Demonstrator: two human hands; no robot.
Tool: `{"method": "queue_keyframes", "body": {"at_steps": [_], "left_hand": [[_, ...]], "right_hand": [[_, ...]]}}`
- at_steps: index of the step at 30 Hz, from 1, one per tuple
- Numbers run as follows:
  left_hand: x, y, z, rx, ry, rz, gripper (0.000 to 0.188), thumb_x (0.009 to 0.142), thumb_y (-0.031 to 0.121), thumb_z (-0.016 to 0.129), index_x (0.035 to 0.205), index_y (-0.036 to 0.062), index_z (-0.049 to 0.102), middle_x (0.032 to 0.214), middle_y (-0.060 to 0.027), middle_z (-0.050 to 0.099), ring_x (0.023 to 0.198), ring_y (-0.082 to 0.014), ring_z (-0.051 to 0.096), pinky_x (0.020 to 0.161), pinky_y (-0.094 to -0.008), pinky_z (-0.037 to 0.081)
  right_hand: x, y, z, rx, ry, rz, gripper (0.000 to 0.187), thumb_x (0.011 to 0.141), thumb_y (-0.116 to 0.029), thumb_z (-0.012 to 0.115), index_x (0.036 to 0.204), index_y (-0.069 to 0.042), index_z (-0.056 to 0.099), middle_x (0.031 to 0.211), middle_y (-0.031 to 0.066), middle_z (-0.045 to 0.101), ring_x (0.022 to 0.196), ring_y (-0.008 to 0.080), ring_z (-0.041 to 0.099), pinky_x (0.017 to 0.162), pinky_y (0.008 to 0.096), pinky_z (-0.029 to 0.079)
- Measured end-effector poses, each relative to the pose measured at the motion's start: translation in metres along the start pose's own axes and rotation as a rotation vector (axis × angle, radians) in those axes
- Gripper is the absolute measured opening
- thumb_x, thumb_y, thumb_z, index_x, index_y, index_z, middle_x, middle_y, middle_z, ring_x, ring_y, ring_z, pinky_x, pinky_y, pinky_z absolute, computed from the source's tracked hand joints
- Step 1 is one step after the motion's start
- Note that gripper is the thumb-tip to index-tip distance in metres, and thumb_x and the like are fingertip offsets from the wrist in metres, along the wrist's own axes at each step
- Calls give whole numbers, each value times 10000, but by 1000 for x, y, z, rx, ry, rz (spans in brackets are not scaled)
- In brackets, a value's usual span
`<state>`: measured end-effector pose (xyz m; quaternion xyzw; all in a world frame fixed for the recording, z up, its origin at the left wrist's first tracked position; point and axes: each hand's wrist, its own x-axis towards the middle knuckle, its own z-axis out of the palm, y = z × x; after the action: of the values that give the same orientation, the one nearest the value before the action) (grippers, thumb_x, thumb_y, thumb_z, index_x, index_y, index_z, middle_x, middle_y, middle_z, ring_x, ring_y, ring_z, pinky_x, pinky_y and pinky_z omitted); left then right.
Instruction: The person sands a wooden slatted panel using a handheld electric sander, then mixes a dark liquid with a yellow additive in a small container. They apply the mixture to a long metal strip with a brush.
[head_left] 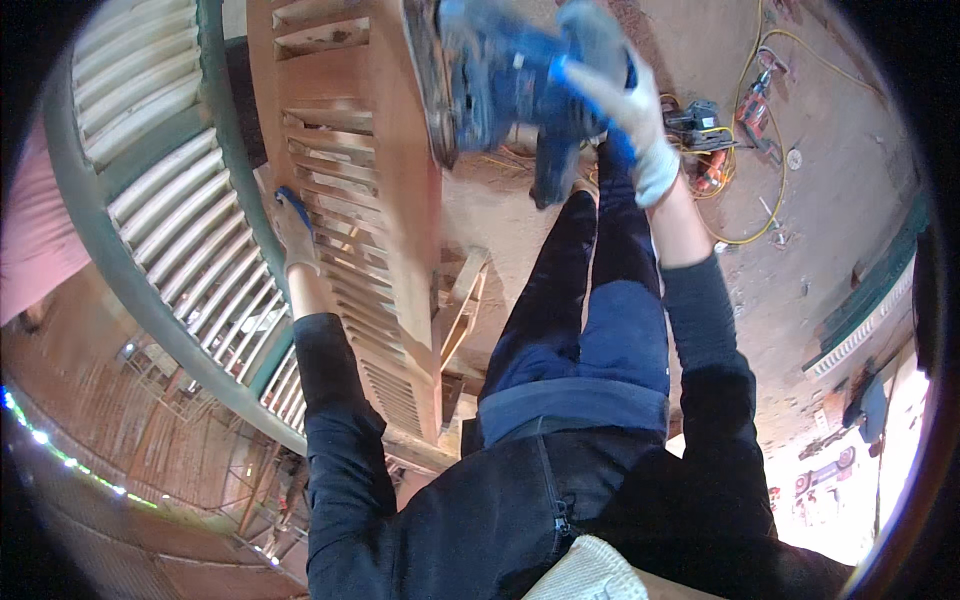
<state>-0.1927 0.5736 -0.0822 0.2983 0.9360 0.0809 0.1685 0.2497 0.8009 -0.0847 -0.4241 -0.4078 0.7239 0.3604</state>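
In my right hand, gloved in white and blue, is a blue power sander, slightly blurred. Its flat pad faces the right edge of a brown wooden louvered shutter; whether the two touch I cannot tell. The shutter stands on edge, with bare wooden slats between its rails. On its left side my left hand, also gloved, grips the frame, though the fingertips are partly hidden.
A green-framed shutter with pale slats stands close on the left. Wooden supports show beneath the brown one. On the floor at the right lie a red power drill, a black and orange tool and a yellow cord.
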Motion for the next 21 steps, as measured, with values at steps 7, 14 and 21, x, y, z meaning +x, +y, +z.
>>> {"method": "queue_keyframes", "body": {"at_steps": [7, 14, 21], "left_hand": [[50, -144, -26, 201, -20, 174, 595, 1022, 374, 311, 1488, 25, 188, 1529, -138, 238, 1367, -284, 312, 1091, -339, 283], [36, -54, 19, -138, -91, -165, 575, 1020, 347, 329, 1496, 56, 193, 1550, -128, 192, 1399, -266, 260, 1125, -329, 222], [11, 2, 15, 1, -51, 95, 537, 1020, 307, 327, 1469, 23, 251, 1518, -177, 255, 1391, -265, 259, 1131, -323, 202]], "right_hand": [[-118, 31, 48, 242, 4, 207, 723, 618, -215, 846, 1226, -23, 504, 1122, 96, 625, 1061, 179, 589, 974, 340, 440], [-63, 30, 28, 150, 90, 9, 647, 660, -230, 843, 1200, -23, 553, 1123, 85, 650, 1028, 160, 607, 949, 327, 461], [55, -17, -19, 118, 56, -73, 542, 794, -151, 727, 1284, -39, 522, 1173, 30, 598, 1036, 153, 581, 929, 282, 449]]}}
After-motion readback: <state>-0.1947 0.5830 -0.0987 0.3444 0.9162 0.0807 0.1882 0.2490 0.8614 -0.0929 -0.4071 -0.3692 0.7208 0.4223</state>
